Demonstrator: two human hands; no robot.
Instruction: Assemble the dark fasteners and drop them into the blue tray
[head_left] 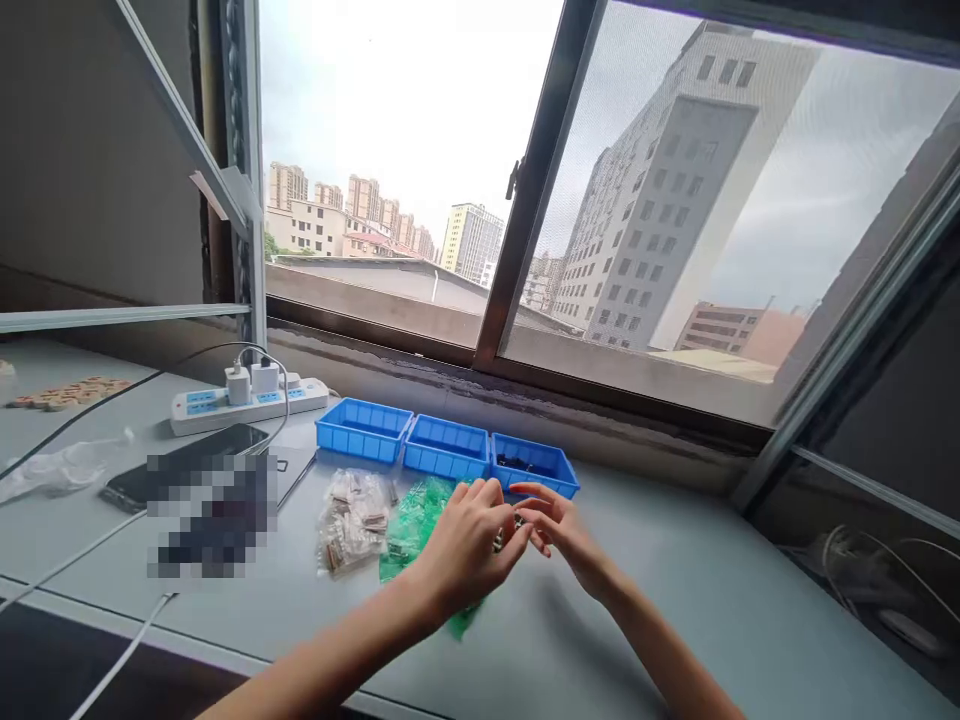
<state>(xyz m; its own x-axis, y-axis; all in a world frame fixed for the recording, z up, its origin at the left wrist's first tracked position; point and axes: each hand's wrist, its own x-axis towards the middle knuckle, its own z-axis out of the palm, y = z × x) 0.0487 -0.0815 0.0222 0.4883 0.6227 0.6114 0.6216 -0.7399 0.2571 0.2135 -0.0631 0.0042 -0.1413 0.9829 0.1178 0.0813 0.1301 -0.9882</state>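
Note:
My left hand (474,538) is closed, its thumb and fingers pressed together around small shiny parts (518,521) too tiny to name. My right hand (564,535) meets it from the right, its bent fingertips at the same small parts. Both hands are above the desk, just in front of the right blue bin (566,478). Under and behind my left hand lies a crumpled green plastic bag (409,520), partly hidden by that hand. Left of it are clear plastic bags (352,520) with small parts inside.
The middle blue bin (446,465) and left blue bin (364,445) stand beside the right one, which holds dark small pieces (514,463). A power strip (307,400), a dark phone (217,445) and white cables (124,650) occupy the left of the desk. A window rises behind.

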